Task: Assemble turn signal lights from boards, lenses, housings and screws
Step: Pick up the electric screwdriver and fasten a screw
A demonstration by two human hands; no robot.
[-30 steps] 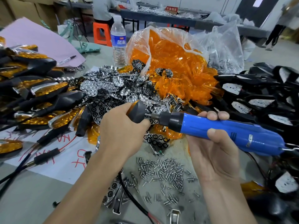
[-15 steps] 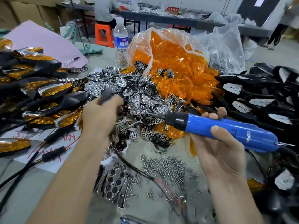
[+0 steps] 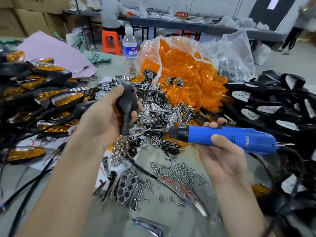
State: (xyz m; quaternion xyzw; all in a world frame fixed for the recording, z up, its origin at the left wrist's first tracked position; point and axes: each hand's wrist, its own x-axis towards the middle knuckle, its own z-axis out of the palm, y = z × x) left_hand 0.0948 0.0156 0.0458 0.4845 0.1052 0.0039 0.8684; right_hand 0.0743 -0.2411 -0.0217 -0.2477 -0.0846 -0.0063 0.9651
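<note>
My left hand [image 3: 102,120] grips a black turn signal housing [image 3: 127,103], held upright with its stem pointing down and its wire trailing to the table. My right hand [image 3: 220,154] holds a blue electric screwdriver [image 3: 222,138], its bit pointing left, apart from the housing. Chrome reflector boards [image 3: 153,106] lie heaped in the middle. Orange lenses [image 3: 184,74] spill from a clear bag behind them. Loose screws [image 3: 174,171] are scattered near the front. Empty black housings [image 3: 277,106] are piled at the right.
Finished lights with orange lenses [image 3: 42,100] are stacked at the left. A water bottle [image 3: 130,52] stands behind the boards. A pink sheet with a pen [image 3: 56,52] lies at the back left. A person sits at a far table [image 3: 171,24].
My left hand pulled the housing away from the screwdriver bit, swung left, then raised it upright. The screwdriver dropped slightly and stayed at the right.
</note>
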